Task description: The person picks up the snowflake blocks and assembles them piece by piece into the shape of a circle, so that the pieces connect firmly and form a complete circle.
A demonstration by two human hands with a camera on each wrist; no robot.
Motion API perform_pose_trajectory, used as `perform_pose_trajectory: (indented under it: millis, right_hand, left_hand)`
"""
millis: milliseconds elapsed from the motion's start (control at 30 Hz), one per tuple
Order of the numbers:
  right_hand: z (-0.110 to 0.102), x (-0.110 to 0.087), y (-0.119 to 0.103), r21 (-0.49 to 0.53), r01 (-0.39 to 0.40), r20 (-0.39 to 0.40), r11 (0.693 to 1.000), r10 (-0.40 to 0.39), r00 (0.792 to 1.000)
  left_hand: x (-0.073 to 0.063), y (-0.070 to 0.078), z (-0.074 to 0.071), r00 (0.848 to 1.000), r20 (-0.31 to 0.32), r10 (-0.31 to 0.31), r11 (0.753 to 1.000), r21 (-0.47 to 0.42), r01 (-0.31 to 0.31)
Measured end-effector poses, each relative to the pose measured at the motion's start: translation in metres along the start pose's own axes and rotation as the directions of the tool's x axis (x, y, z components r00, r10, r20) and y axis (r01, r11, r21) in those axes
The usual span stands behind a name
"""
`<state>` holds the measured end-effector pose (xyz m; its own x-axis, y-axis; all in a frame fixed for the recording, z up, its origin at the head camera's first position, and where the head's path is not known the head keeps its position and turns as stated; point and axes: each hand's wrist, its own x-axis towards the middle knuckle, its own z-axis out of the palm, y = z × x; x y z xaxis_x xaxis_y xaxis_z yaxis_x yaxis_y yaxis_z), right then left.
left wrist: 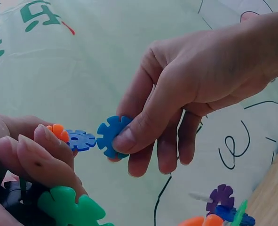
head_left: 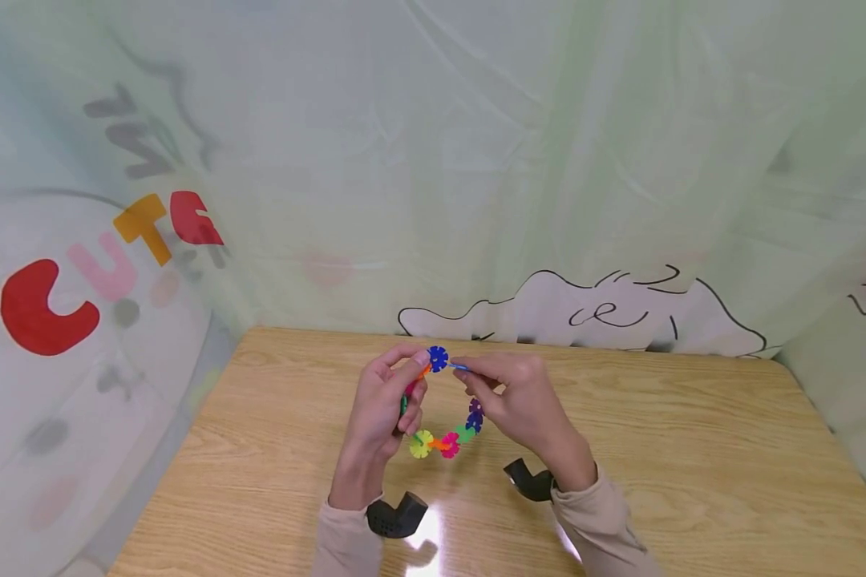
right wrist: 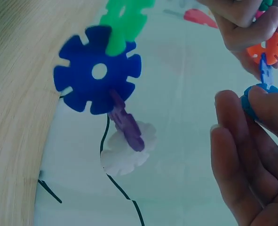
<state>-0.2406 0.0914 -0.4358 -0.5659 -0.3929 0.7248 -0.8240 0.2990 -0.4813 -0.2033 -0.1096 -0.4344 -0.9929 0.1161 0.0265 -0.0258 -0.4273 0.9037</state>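
A chain of slotted plastic snowflake discs hangs in a loop from my left hand, whose thumb and fingers pinch it close to an orange disc and a blue disc. Between thumb and forefinger my right hand pinches a lighter blue disc. Its rim meets the edge of the blue disc; whether their slots interlock I cannot tell. Lower on the loop are a yellow disc, a pink disc and a green disc. A purple disc and a white disc form the free end.
Below the hands spreads a wooden table. A pale printed curtain stands behind it and along its sides. Black curved mounts sit at both wrists.
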Motion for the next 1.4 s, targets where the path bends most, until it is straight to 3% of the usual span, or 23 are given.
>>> perform_pose_trajectory:
  millis: [233,533,700,900,1067,1133,1200,1233,1300,1400]
  right_hand:
    - [-0.003,0.000,-0.008,-0.116,0.030,-0.021,0.993,-0.033,0.999]
    - [-0.010,0.003,-0.029,-0.324,0.127,-0.037,0.937,-0.146,0.989]
    - [-0.011,0.004,-0.035,-0.342,0.191,-0.049,0.920,-0.221,0.974]
    - [-0.008,0.005,-0.040,-0.291,0.254,-0.071,0.923,-0.286,0.956]
    - [-0.010,0.004,-0.037,-0.203,0.151,-0.056,0.967,-0.166,0.985]
    - [-0.017,0.004,-0.030,-0.152,0.049,-0.055,0.987,-0.058,0.997]
    - [-0.028,0.002,-0.021,-0.083,-0.101,-0.056,0.991,0.097,0.994]
    - [-0.033,0.002,-0.016,-0.046,-0.191,-0.043,0.981,0.189,0.981]
    - [-0.044,-0.001,-0.006,0.002,-0.376,0.034,0.927,0.376,0.926]
    - [-0.055,-0.002,0.006,0.094,-0.588,0.270,0.803,0.548,0.792]
  left_hand:
    - [-0.004,0.003,0.008,0.999,-0.021,0.025,0.997,0.076,-0.023]
    - [-0.011,0.009,0.016,0.987,0.016,0.160,0.963,0.219,-0.159]
    - [-0.015,0.012,0.017,0.979,0.040,0.199,0.953,0.227,-0.203]
    - [-0.017,0.014,0.017,0.972,0.062,0.225,0.954,0.190,-0.233]
    - [-0.013,0.012,0.013,0.978,0.044,0.205,0.972,0.111,-0.209]
    - [-0.011,0.010,0.012,0.982,0.016,0.186,0.981,0.055,-0.187]
    - [-0.009,0.008,0.011,0.984,-0.018,0.179,0.984,-0.007,-0.179]
    - [-0.008,0.007,0.010,0.983,-0.033,0.182,0.982,-0.038,-0.183]
    - [-0.008,0.007,0.009,0.978,-0.059,0.201,0.974,-0.093,-0.206]
    - [-0.010,0.007,0.010,0.966,-0.070,0.248,0.955,-0.150,-0.256]
